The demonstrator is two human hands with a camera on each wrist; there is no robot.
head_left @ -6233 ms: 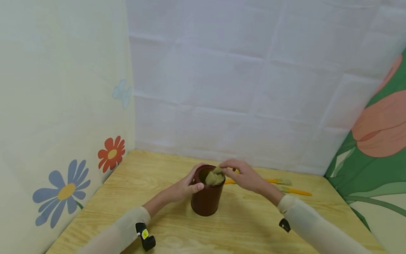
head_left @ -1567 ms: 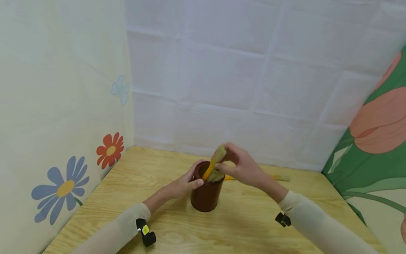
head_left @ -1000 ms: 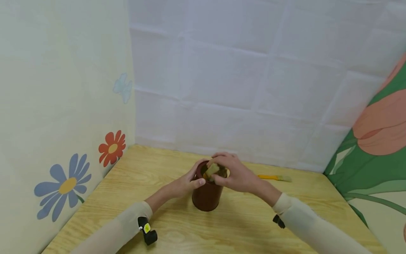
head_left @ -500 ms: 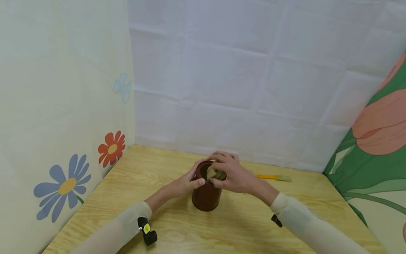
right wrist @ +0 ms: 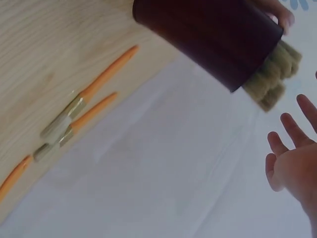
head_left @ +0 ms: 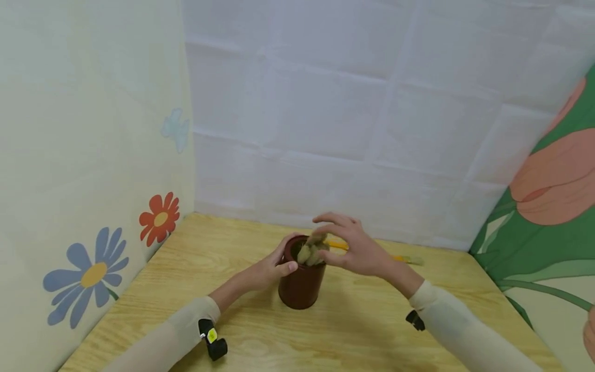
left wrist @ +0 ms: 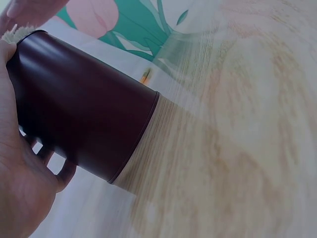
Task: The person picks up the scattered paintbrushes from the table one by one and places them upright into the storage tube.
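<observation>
My left hand [head_left: 267,274] grips a dark reddish-brown cylindrical cup [head_left: 299,293] near its rim, thumb in front. In the left wrist view its fingers curl round the cup [left wrist: 84,104], which stands upright on the table. Several brushes are inside, their pale bristles [head_left: 313,252] bunched at the rim and their handles hidden. Right beside them is my right hand [head_left: 360,250], fingers loosely spread with nothing held. The right wrist view shows a gap between that hand [right wrist: 297,163] and the bristles [right wrist: 275,72].
Orange-handled flat brushes [right wrist: 94,89] lie on the wooden table [head_left: 260,341] behind and right of the cup; one brush's bristles [head_left: 412,260] show past my right wrist. A white cloth wall [head_left: 325,129] rises behind, with flower-printed walls at both sides.
A brush that lay at the right was held bristles-up over the cup, then lowered into it. My right hand has let go and drawn back slightly, fingers spreading. The left hand keeps its grip.
</observation>
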